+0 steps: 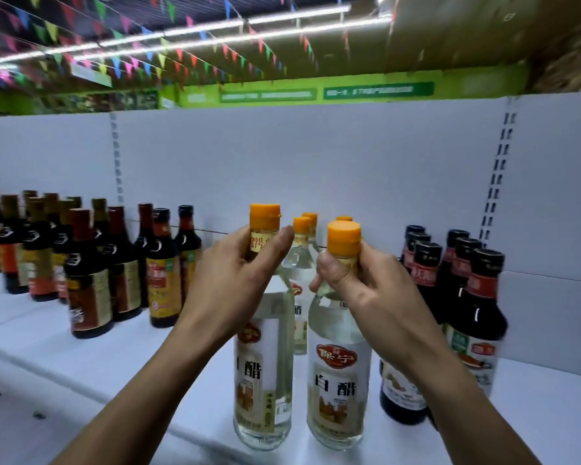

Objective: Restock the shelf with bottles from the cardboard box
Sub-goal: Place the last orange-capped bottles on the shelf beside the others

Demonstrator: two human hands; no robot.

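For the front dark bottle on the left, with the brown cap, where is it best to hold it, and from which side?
Probably by the neck just under the cap, coming from the front. The dark bottle stands upright at the front of its group, neck free, while other bottles crowd behind it.

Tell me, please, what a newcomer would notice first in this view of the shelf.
Centre front stand two clear orange-capped bottles: the left hand grips the left bottle by its neck, the right hand the right bottle. Dark bottles crowd the white shelf on both sides, and coloured bunting hangs overhead.
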